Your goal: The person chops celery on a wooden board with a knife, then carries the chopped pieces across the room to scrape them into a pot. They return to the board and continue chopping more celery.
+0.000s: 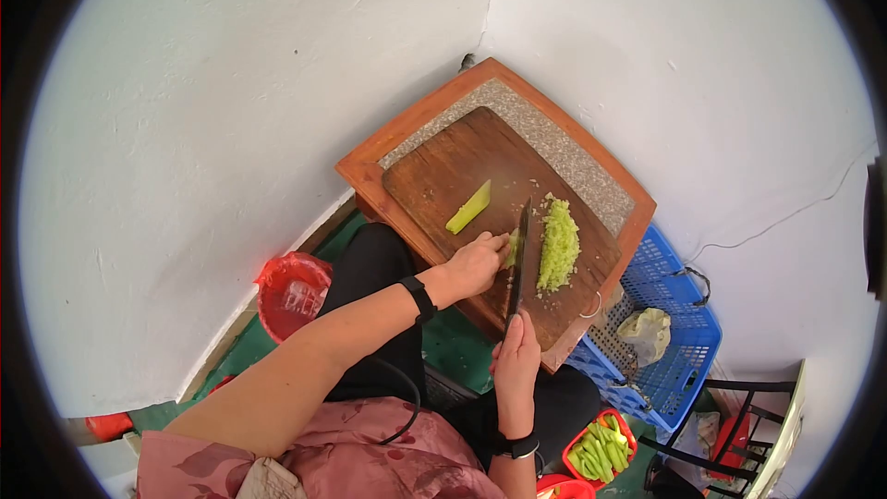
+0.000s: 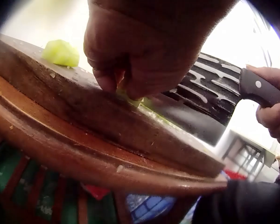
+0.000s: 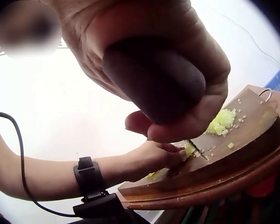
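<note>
My right hand (image 1: 517, 365) grips the black handle of a broad-bladed kitchen knife (image 3: 154, 81), its blade (image 1: 519, 259) upright over the wooden cutting board (image 1: 439, 162). On the blade's left side, the curled fingers of my left hand (image 1: 474, 267) hold down a pale green vegetable piece (image 1: 511, 247), mostly hidden by the fingers. In the left wrist view, the fingertips press low at the board and the blade (image 2: 191, 116) stands close beside them. A longer green vegetable piece (image 1: 469, 207) lies farther left on the board. Finely chopped green vegetable (image 1: 558, 248) forms a heap right of the blade.
The board lies on a small wood-framed table (image 1: 591, 143) in a wall corner. A blue plastic basket (image 1: 693, 333) stands to the right, with a crumpled bag (image 1: 647, 333) inside. Green vegetable strips fill a red container (image 1: 631, 434) near my right knee. A red bucket (image 1: 277, 310) stands at left.
</note>
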`<action>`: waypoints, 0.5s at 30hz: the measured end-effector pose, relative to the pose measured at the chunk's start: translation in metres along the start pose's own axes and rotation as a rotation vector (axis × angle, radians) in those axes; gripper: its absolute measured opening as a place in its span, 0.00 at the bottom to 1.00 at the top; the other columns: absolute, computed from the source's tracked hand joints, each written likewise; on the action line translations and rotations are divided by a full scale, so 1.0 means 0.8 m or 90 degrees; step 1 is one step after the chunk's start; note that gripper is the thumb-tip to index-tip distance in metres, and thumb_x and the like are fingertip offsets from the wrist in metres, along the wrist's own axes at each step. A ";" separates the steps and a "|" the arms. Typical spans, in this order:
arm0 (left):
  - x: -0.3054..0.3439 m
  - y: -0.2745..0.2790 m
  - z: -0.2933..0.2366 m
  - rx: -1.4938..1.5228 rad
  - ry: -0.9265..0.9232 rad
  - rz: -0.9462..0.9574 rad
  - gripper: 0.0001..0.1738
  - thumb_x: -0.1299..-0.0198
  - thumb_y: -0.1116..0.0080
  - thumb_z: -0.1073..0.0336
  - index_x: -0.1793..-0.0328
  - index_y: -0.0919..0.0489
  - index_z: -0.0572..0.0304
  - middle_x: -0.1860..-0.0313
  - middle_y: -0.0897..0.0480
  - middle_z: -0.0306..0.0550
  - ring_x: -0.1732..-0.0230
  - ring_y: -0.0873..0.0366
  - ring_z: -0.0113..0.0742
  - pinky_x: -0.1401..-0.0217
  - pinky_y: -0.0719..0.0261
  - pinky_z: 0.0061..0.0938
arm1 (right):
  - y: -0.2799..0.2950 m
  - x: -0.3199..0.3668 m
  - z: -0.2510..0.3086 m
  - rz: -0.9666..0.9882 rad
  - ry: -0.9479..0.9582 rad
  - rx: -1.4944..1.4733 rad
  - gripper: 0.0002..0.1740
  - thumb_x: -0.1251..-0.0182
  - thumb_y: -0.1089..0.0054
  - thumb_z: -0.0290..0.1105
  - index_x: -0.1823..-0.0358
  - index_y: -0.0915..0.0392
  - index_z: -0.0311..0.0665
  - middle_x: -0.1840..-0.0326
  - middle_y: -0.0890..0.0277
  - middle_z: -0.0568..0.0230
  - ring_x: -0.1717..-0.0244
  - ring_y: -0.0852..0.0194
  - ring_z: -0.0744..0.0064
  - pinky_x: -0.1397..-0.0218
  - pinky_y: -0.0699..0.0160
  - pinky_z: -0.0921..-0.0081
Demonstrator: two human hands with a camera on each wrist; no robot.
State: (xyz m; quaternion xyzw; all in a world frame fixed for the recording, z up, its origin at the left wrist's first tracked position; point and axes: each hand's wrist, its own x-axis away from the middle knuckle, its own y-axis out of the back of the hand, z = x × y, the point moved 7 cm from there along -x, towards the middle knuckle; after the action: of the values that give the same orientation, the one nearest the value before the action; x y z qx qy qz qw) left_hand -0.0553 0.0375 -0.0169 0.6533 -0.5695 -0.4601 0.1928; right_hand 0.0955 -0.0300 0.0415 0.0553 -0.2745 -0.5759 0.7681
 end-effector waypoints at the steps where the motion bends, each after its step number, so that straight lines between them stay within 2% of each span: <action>1: 0.000 0.000 -0.001 0.004 0.002 0.000 0.19 0.49 0.45 0.76 0.49 0.22 0.73 0.46 0.25 0.58 0.52 0.28 0.53 0.47 0.25 0.35 | -0.001 -0.007 0.001 0.001 0.005 -0.006 0.23 0.21 0.61 0.43 0.40 0.28 0.34 0.86 0.36 0.67 0.87 0.38 0.80 0.84 0.38 0.78; 3: 0.000 0.003 -0.003 0.004 0.003 -0.006 0.18 0.50 0.44 0.76 0.50 0.22 0.73 0.47 0.25 0.57 0.52 0.28 0.52 0.47 0.25 0.35 | 0.002 -0.026 0.002 0.003 0.015 -0.016 0.23 0.21 0.61 0.44 0.40 0.28 0.34 0.86 0.36 0.68 0.88 0.38 0.80 0.85 0.39 0.79; 6: 0.003 0.007 -0.008 0.011 0.026 -0.029 0.17 0.50 0.44 0.75 0.51 0.21 0.72 0.50 0.25 0.54 0.53 0.28 0.51 0.48 0.24 0.35 | 0.006 -0.044 0.004 0.012 0.010 -0.062 0.21 0.21 0.62 0.45 0.56 0.26 0.34 0.87 0.37 0.70 0.91 0.41 0.82 0.89 0.43 0.82; 7: 0.003 0.010 -0.008 0.012 0.037 -0.042 0.17 0.50 0.43 0.75 0.52 0.21 0.72 0.50 0.25 0.53 0.53 0.28 0.51 0.48 0.24 0.35 | 0.008 -0.042 0.008 0.017 0.007 -0.086 0.21 0.21 0.61 0.45 0.63 0.29 0.35 0.87 0.37 0.70 0.91 0.41 0.82 0.89 0.43 0.82; 10: 0.002 0.008 -0.006 0.022 0.058 -0.021 0.18 0.51 0.43 0.75 0.52 0.21 0.72 0.52 0.25 0.51 0.53 0.28 0.49 0.49 0.24 0.35 | 0.011 -0.027 0.002 0.034 0.000 -0.068 0.23 0.22 0.60 0.43 0.41 0.27 0.32 0.85 0.36 0.69 0.88 0.39 0.82 0.87 0.41 0.82; 13: 0.003 0.010 -0.007 0.006 0.066 0.000 0.18 0.53 0.43 0.76 0.52 0.20 0.71 0.55 0.25 0.50 0.53 0.28 0.49 0.50 0.23 0.34 | 0.014 -0.003 0.009 0.005 0.036 -0.058 0.23 0.21 0.59 0.43 0.40 0.28 0.32 0.85 0.36 0.69 0.87 0.39 0.83 0.85 0.40 0.81; 15: 0.004 0.010 -0.007 0.009 0.062 -0.011 0.18 0.52 0.42 0.76 0.51 0.20 0.69 0.54 0.24 0.51 0.54 0.27 0.50 0.50 0.24 0.34 | 0.012 -0.001 0.001 0.012 0.015 -0.057 0.23 0.21 0.59 0.43 0.39 0.29 0.32 0.85 0.35 0.69 0.87 0.39 0.83 0.85 0.40 0.81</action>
State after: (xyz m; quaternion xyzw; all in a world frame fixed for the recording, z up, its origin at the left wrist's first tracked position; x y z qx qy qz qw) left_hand -0.0555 0.0308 -0.0095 0.6813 -0.5572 -0.4249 0.2118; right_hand 0.1030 -0.0259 0.0459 0.0249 -0.2398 -0.5797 0.7784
